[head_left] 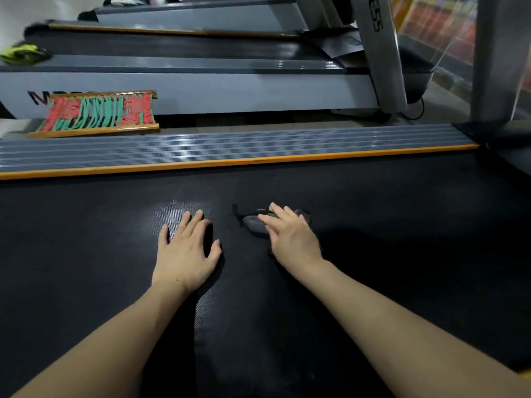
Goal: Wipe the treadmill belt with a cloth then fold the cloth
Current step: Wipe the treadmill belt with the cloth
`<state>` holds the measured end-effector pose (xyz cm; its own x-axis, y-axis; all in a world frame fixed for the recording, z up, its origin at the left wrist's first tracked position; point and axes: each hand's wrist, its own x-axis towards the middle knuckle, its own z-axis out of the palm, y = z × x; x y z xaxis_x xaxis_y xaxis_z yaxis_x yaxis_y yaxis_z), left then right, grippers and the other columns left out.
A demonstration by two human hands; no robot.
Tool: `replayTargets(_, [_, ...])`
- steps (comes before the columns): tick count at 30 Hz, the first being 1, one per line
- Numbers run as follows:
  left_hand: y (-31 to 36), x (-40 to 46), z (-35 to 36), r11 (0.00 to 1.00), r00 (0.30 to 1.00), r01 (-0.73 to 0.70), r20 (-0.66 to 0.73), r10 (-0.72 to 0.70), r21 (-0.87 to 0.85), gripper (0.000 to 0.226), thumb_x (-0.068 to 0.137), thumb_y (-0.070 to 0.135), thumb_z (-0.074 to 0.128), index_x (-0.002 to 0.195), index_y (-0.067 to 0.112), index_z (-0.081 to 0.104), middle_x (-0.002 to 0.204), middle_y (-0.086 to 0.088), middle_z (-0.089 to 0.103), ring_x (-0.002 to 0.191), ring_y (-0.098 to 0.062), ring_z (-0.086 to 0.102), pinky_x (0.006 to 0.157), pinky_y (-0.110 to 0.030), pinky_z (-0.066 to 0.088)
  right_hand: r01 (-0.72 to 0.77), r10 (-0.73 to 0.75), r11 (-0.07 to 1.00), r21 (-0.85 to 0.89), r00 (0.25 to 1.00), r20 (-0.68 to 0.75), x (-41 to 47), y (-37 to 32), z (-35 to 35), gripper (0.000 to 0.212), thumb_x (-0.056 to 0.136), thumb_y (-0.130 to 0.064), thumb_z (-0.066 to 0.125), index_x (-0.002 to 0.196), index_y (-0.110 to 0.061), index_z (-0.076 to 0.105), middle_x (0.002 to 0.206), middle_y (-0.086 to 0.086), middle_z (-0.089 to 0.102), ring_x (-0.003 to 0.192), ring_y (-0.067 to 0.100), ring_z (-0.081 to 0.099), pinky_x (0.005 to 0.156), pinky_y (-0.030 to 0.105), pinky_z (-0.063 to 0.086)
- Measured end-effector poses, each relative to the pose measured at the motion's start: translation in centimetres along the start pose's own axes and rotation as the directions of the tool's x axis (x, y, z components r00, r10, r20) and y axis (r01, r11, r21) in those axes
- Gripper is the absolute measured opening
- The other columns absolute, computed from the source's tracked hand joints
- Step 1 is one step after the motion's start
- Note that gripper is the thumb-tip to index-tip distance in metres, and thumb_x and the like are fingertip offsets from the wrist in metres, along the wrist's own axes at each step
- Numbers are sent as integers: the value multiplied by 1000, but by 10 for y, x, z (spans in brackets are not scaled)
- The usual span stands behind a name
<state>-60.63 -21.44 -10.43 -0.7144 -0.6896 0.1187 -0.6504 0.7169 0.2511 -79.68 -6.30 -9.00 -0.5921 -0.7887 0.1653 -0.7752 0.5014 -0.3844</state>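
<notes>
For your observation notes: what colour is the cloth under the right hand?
Dark grey cloth, nearly matching the black belt; head view.

Beyond the near side rail [230, 150], a row of further treadmills [201, 90] with grey frames and dark belts. Against the nearest, a red-and-green woven wooden frame [100, 113]. Far left, yellow-green shoe [24, 53]. Upper right, glass partition [436, 38]. Dim light, soft reflections.

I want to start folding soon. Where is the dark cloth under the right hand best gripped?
Probably the loose corner of the cloth that pokes out left of the right hand. Pinch it from the left with the left hand: the rest lies bunched under the right fingers, flat on the belt.
</notes>
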Motion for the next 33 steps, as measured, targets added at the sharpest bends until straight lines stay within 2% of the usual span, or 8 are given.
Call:
replayTargets(8, [3,2,1,1000,1000,11,-14,-11,-2,52,96,56,36,140,30,46,166,9,26,156,-13,12,124,-55,7,-460,438,878,-133,884,-161,-3,93,-47,38,102,-22,40,135,-30,57,155,-1,40,142,29,35,114,56,25])
replayTargets(12, [2,0,2,1000,999,4,-44,-5,-29,47,96,51,37,137,29,47,164,8,31,155,-13,16,124,-54,9,-345,320,926,-155,933,-164,-5,7,-6,34,85,-22,50,114,-30,65,131,-3,55,115,30,52,96,52,39])
replayTargets(16, [1,-2,3,999,996,12,-91,-15,-34,53,94,53,35,135,25,52,159,6,40,153,-14,23,124,-52,15,-102,101,995,-7,993,-68,-17,-83,35,37,90,-21,51,124,-30,64,146,-1,50,137,31,41,113,61,27])
replayTargets(20, [1,-4,0,1000,995,-11,-96,11,2,55,92,58,36,132,25,56,157,5,44,152,-16,27,123,-50,18,85,-91,992,-96,994,-62,-24,-32,11,35,87,-21,49,115,-27,70,137,3,59,123,34,55,98,55,45])
replayTargets(23, [2,-4,0,1000,996,-2,-91,3,6,49,94,56,44,130,25,57,156,6,44,152,-17,27,123,-51,18,-102,76,977,-185,987,-142,-24,47,-26,33,87,-16,50,113,-27,68,133,5,60,114,35,59,88,51,49])
replayTargets(28, [2,1,2,1000,997,3,-77,-2,13,48,92,59,43,125,26,56,153,7,46,150,-17,28,121,-53,19,-516,486,835,-191,854,-185,-27,78,-43,42,99,-20,40,136,-32,55,155,-2,40,143,28,33,118,54,23])
replayTargets(30, [2,1,2,1000,997,1,-71,0,20,48,92,60,40,124,27,55,153,8,45,151,-17,27,121,-52,19,-544,511,819,-180,836,-201,-20,44,-29,41,92,-20,46,128,-35,59,147,-4,45,135,28,39,113,56,29])
replayTargets(33, [3,0,0,1000,997,7,-71,-6,9,53,91,59,33,126,27,55,154,8,44,151,-16,27,121,-52,18,-340,307,919,-198,935,-181,-20,-26,5,37,83,-22,43,113,-30,63,128,-4,52,114,27,48,99,52,38])
